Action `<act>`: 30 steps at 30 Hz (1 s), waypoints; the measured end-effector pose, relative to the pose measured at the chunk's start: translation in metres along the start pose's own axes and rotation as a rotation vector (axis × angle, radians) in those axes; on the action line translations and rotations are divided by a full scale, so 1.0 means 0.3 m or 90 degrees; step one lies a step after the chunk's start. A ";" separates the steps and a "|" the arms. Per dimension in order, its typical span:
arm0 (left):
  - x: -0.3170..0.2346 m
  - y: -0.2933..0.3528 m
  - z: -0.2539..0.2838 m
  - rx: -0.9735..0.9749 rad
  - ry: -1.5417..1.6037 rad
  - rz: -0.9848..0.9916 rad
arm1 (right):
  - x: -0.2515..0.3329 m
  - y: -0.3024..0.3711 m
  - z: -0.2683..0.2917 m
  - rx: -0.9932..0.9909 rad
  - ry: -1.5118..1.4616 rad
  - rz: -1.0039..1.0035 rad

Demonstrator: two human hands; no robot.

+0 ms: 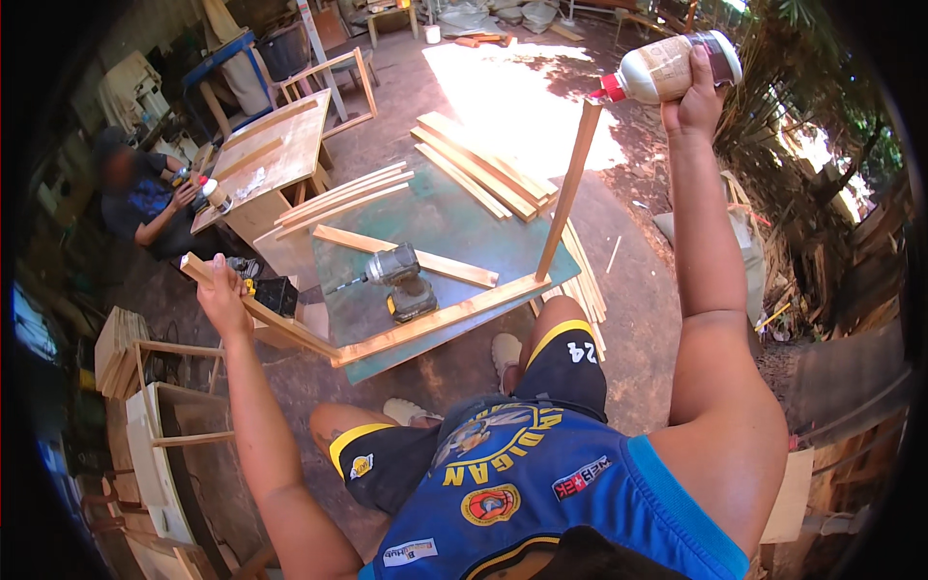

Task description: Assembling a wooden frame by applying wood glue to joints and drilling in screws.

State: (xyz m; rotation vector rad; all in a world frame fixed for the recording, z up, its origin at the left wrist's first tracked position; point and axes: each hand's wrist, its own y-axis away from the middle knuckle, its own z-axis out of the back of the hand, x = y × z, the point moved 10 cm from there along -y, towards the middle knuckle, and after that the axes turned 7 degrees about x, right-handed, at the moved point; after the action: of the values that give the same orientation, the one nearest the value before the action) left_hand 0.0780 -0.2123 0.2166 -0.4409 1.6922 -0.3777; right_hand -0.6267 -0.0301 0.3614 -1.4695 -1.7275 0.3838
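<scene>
My right hand (696, 97) is raised at the upper right, wrapped round a white glue bottle (662, 72) that is tipped on its side. Its red nozzle (611, 89) meets the top end of an upright wooden strip (570, 188). At the left, my left hand (224, 295) grips another wooden strip (290, 329) near its raised end. Both strips join the ends of a longer strip (440, 317) along the near edge of the green tabletop (454, 227), forming a three-sided frame. Whether glue is coming out, I cannot tell.
A cordless drill (398, 280) lies on the tabletop beside a loose strip (406, 255). Stacked wood strips (483, 166) lie at the far side. A seated person (145, 193) works at a wooden table (275, 145) on the left, near another bottle (216, 195).
</scene>
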 end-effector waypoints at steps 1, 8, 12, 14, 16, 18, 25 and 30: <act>-0.003 -0.001 0.001 0.000 -0.018 -0.004 | 0.000 -0.002 -0.011 0.025 0.002 0.000; -0.004 0.001 0.004 -0.009 -0.036 -0.004 | 0.011 0.004 0.001 0.010 0.012 0.010; -0.003 0.005 -0.002 0.006 -0.017 0.006 | 0.015 0.001 -0.011 0.005 0.019 0.017; -0.012 0.008 0.000 0.000 -0.033 -0.002 | 0.017 0.002 -0.012 -0.009 0.017 0.014; -0.020 0.011 -0.004 0.001 -0.028 -0.008 | 0.019 0.007 -0.014 -0.015 0.010 0.009; -0.017 0.014 -0.003 -0.007 -0.020 0.000 | 0.020 0.013 -0.011 -0.021 0.004 0.002; 0.001 0.005 0.028 -0.037 0.000 -0.007 | 0.010 -0.039 0.068 -0.082 0.026 -0.016; -0.009 -0.008 0.011 0.036 0.005 -0.043 | 0.055 -0.105 -0.021 -0.081 0.053 0.017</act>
State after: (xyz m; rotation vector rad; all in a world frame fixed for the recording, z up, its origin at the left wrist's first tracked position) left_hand 0.0817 -0.2131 0.2196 -0.4565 1.6731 -0.4764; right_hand -0.6430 -0.0253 0.3933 -1.5775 -1.6942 0.2269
